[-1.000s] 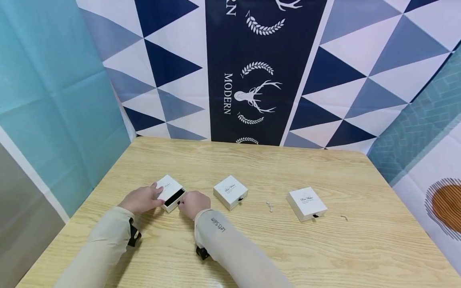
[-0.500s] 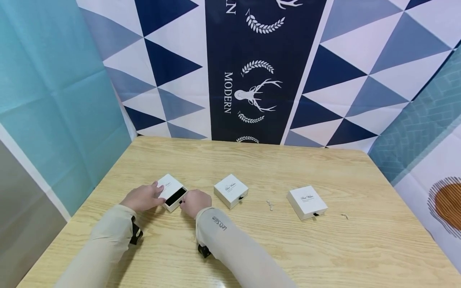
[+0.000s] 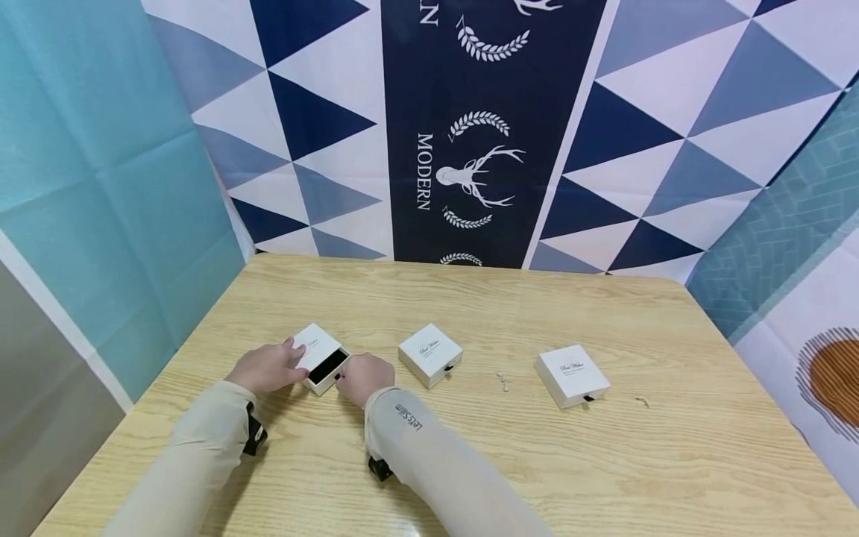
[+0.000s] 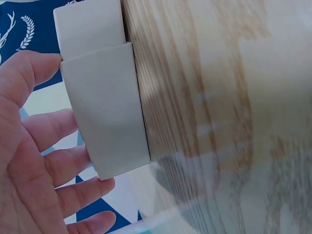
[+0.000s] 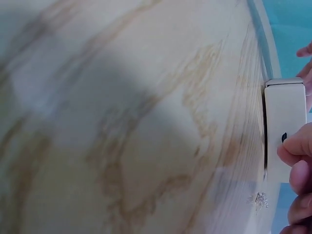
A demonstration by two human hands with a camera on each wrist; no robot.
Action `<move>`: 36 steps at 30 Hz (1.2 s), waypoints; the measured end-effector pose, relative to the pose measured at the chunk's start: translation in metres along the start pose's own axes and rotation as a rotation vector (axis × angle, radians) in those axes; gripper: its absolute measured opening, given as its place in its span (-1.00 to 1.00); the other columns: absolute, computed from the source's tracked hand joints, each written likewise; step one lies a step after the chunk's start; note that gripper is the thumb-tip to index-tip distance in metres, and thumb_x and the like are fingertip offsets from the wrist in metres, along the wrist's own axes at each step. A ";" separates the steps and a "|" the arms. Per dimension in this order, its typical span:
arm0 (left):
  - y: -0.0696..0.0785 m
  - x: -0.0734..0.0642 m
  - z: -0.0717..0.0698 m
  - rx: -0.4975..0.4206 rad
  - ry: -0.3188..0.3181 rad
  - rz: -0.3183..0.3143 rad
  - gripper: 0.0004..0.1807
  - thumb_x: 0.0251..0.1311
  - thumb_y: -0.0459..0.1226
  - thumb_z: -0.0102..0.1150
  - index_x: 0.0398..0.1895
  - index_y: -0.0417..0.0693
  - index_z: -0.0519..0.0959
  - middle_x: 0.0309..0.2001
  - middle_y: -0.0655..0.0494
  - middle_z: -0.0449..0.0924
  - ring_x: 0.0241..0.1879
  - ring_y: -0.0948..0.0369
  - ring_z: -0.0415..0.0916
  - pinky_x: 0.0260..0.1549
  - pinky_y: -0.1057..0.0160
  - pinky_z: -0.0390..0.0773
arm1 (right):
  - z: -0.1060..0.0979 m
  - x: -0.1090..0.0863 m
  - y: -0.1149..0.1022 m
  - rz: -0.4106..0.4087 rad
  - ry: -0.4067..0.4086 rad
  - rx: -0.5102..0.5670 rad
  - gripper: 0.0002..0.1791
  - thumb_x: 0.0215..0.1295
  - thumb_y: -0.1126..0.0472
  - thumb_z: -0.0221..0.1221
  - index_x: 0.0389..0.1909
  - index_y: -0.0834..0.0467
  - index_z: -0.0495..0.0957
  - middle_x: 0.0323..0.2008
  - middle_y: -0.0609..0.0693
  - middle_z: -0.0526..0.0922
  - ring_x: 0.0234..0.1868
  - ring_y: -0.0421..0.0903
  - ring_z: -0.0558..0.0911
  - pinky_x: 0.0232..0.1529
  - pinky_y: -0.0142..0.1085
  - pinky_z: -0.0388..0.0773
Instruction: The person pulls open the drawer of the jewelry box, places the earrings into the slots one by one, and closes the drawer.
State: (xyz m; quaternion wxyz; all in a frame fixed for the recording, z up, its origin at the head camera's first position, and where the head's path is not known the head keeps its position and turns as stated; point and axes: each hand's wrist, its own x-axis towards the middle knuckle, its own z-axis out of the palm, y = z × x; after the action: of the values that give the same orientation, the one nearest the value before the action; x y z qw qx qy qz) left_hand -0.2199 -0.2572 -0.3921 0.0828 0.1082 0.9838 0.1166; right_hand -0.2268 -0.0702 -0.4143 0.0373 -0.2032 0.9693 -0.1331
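Observation:
At the left of the table, a white drawer-style gift box (image 3: 315, 344) has its tray (image 3: 327, 368) pulled partway out, baring a black lining. My left hand (image 3: 265, 368) holds the box's outer sleeve (image 4: 105, 112); its thumb is at the sleeve's edge and its fingers lie along the sleeve. The small black pull tab (image 5: 284, 137) on the tray's front is pinched between thumb and finger of my right hand (image 3: 365, 379). Most of the tray's inside is hidden in both wrist views.
Two more white gift boxes, one in the middle (image 3: 429, 354) and one at the right (image 3: 573, 375), stand shut on the wooden table (image 3: 470, 462). Small silvery trinkets lie by them: one piece (image 3: 502, 381) between the boxes, another piece (image 3: 642, 401) far right.
The tray has slid slightly farther out of the sleeve since a second ago, the right hand shifting a little right with the tab. Over the last half second both hands hold nearly still.

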 end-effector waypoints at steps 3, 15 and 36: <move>0.000 0.000 0.000 -0.001 0.001 0.001 -0.36 0.20 -0.10 0.17 0.23 -0.36 0.41 0.23 -0.51 0.25 0.10 -0.34 0.37 -0.05 -0.21 0.44 | 0.000 0.000 0.001 -0.010 -0.004 -0.009 -0.47 0.24 0.06 0.21 -0.88 0.01 0.25 -0.82 -0.19 0.28 -0.71 -0.24 0.31 -0.67 -0.38 0.22; 0.003 0.000 -0.003 0.008 -0.022 -0.005 -0.37 0.21 -0.11 0.16 0.22 -0.40 0.40 0.23 -0.54 0.23 0.10 -0.36 0.36 -0.03 -0.21 0.43 | -0.005 -0.001 0.002 -0.039 -0.011 -0.026 -0.47 0.21 0.07 0.23 -0.89 0.03 0.26 -0.79 -0.17 0.34 -0.69 -0.22 0.34 -0.67 -0.35 0.25; 0.003 0.002 0.000 -0.029 -0.050 0.001 -0.35 0.24 -0.14 0.15 0.24 -0.47 0.34 0.24 -0.58 0.16 0.17 -0.37 0.27 0.08 -0.19 0.35 | -0.008 -0.003 0.005 -0.033 -0.018 -0.066 -0.53 0.19 0.06 0.23 -0.86 0.03 0.35 -0.70 -0.15 0.44 -0.65 -0.21 0.39 -0.65 -0.33 0.30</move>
State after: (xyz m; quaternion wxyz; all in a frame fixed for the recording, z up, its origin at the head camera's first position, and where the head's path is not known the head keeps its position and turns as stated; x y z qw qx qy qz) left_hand -0.2211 -0.2541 -0.3916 0.1090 0.1102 0.9796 0.1279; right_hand -0.2267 -0.0630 -0.4082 0.0371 -0.2216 0.9693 -0.0998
